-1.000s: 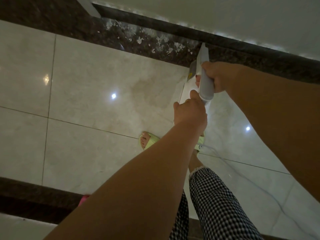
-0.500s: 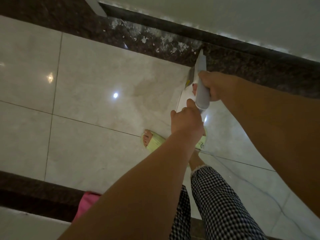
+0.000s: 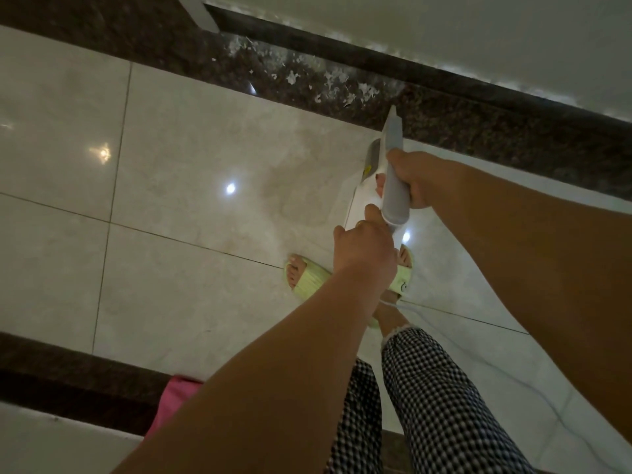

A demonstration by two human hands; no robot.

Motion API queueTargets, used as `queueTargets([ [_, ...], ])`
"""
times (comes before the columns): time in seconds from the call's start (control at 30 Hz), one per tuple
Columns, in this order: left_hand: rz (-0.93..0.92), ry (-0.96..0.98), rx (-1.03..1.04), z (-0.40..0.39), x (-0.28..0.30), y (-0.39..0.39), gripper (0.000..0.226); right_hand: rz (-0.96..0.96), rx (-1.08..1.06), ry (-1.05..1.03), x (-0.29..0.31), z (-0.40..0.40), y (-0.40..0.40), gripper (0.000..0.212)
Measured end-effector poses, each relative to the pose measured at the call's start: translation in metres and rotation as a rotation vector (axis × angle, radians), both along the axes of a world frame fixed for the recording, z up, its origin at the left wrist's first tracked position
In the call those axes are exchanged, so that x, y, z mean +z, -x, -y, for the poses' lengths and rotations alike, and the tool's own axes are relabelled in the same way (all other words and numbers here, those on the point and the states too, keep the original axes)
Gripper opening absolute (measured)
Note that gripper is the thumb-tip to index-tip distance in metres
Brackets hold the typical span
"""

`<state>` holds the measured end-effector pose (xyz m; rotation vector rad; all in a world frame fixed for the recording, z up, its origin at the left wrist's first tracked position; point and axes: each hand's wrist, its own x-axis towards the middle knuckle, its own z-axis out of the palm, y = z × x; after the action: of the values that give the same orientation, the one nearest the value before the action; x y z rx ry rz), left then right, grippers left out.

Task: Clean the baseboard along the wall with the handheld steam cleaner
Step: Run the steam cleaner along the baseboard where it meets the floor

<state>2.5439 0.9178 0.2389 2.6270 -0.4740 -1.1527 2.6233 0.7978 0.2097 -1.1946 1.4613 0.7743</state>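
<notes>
Hands of a person, seen from above by a head-worn camera, both gripping a handheld steam cleaner (image 3: 393, 186) held out over a glossy floor. The right hand (image 3: 415, 181) is wrapped around the cleaner's grey handle, fingers curled under it. The left hand (image 3: 362, 249) is closed around the rear lower part of the white body, just below the right hand. The cleaner's narrow nozzle (image 3: 392, 114) points away from the person and reaches over the dark speckled stone border (image 3: 478, 128) that edges the floor; whether the tip touches it cannot be told.

Beyond that border runs the dark baseboard (image 3: 444, 75), a strip at the foot of a pale wall (image 3: 444, 25). Pale flecks of debris (image 3: 325, 80) lie scattered on the stone border to the left of the nozzle.

Below the hands, the floor (image 3: 171, 165) is made of large cream tiles that reflect ceiling lights. The person's feet are in light green slippers (image 3: 307, 278), and the legs wear black-and-white checked trousers (image 3: 437, 398). A thin white cord (image 3: 513, 374) trails across the tiles at lower right. A pink object (image 3: 174, 395) sits at the bottom edge, partly hidden by the left forearm.
</notes>
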Motion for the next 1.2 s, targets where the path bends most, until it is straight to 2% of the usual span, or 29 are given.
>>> queueTargets([
  [0.27,0.036,-0.020,-0.014,0.010,-0.002,-0.016,0.040,0.021,-0.024,-0.017,-0.005,0.010,-0.011,0.041],
  [0.43,0.019,-0.003,0.016,0.015,-0.006,-0.027,0.039,0.000,-0.023,-0.044,-0.005,0.018,-0.025,0.033],
  [0.57,0.015,0.007,0.019,0.023,-0.005,-0.033,0.042,-0.015,0.007,-0.033,-0.005,0.027,-0.032,0.044],
  [0.7,0.017,0.018,0.020,0.029,-0.004,-0.038,0.045,-0.003,0.013,-0.036,-0.006,0.033,-0.037,0.039],
  [0.83,0.031,0.015,0.021,0.031,-0.006,-0.041,0.044,0.007,0.027,-0.049,-0.010,0.036,-0.039,0.047],
  [1.0,0.009,0.009,0.054,0.026,-0.002,-0.036,0.044,0.016,0.018,-0.031,-0.005,0.027,-0.034,0.034],
  [1.2,0.001,-0.020,0.016,0.009,0.004,-0.021,0.047,-0.005,-0.009,-0.040,-0.005,0.009,-0.021,0.040],
])
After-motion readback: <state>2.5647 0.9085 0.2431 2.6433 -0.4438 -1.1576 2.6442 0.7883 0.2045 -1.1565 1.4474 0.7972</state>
